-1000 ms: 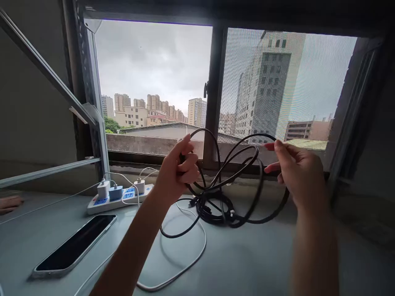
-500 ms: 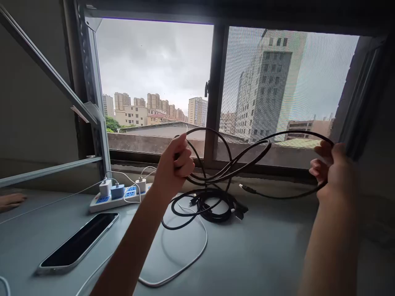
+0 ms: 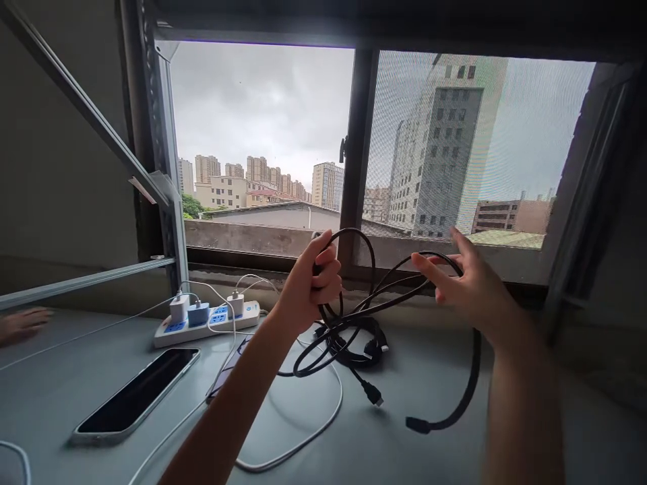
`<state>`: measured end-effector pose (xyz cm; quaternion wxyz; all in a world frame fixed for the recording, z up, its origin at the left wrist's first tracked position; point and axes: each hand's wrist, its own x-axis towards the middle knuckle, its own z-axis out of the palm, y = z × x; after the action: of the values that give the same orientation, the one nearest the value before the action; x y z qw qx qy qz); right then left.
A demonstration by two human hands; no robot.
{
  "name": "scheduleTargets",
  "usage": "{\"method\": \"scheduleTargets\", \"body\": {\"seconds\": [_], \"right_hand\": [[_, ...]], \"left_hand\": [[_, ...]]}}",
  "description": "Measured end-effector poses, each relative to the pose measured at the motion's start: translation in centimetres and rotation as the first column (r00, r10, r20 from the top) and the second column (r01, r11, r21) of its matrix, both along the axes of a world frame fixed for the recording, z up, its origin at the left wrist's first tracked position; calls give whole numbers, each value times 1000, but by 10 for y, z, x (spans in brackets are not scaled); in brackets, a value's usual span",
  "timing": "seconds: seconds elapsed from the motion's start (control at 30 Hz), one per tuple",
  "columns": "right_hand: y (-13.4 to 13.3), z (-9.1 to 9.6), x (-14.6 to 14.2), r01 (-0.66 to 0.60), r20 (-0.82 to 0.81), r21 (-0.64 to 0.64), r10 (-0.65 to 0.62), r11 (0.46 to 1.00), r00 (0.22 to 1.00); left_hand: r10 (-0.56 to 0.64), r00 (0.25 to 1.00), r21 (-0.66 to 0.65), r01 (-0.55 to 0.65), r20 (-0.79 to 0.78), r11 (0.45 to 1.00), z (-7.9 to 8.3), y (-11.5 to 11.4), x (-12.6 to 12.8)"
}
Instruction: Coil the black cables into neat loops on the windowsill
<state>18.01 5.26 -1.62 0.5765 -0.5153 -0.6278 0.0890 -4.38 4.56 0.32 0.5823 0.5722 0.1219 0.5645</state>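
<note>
My left hand (image 3: 323, 276) is closed in a fist around a looped black cable (image 3: 371, 306), lifted above the table. Its loops stretch across to my right hand (image 3: 465, 279), where the cable passes between thumb and fingers; the index finger sticks up, off the cable. From beneath the right hand, one cable end hangs in a curve down to a dark plug (image 3: 417, 424). Another black plug (image 3: 373, 393) with a metal tip shows below the loops; which cable it belongs to I cannot tell. Behind them lies a coiled black cable (image 3: 377, 337) with its connectors.
A white power strip (image 3: 166, 333) with plugged-in chargers stands by the window wall. Left of my forearm lies a phone (image 3: 139, 391); a dark flat device (image 3: 230, 374) is partly behind it. A white cable (image 3: 283, 458) loops over the table. Another person's hand (image 3: 25, 325) rests far left.
My right hand has moved left, closer to my left hand, and the loops have slackened. The plug end beside it now hangs lower. My left hand appears slightly lower and further right.
</note>
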Motion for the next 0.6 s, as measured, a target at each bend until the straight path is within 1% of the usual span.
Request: {"method": "scheduleTargets", "body": {"seconds": [0.07,0.13,0.2,0.23,0.27,0.3,0.4,0.47,0.6], "right_hand": [[1,1,2,-70,10,65,70,995,998],[-3,3,4,-213,54,99,208,972,977],[-9,7,4,-386,143,103,371,917,918],[-12,8,3,-451,200,95,427,887,882],[-15,10,2,-490,256,86,456,868,852],[-16,10,0,-502,303,80,459,861,835],[-17,11,-8,-468,375,46,419,883,827],[-15,10,-10,-461,378,33,416,887,827],[-10,9,-7,-423,322,92,376,901,869]], "left_hand": [[-14,1000,-2,14,10,1000,2,-2,-2],[-18,1000,-15,18,19,1000,4,-4,-2],[-4,1000,-38,5,26,999,6,-6,-1],[7,1000,-54,-6,30,999,7,-7,0],[19,999,-72,-17,37,997,8,-7,0],[30,998,-88,-26,46,996,8,-8,1],[27,998,-116,-19,63,993,10,-10,3],[16,998,-119,-8,69,993,12,-14,3],[43,994,-138,-28,102,990,20,-27,0]]}}
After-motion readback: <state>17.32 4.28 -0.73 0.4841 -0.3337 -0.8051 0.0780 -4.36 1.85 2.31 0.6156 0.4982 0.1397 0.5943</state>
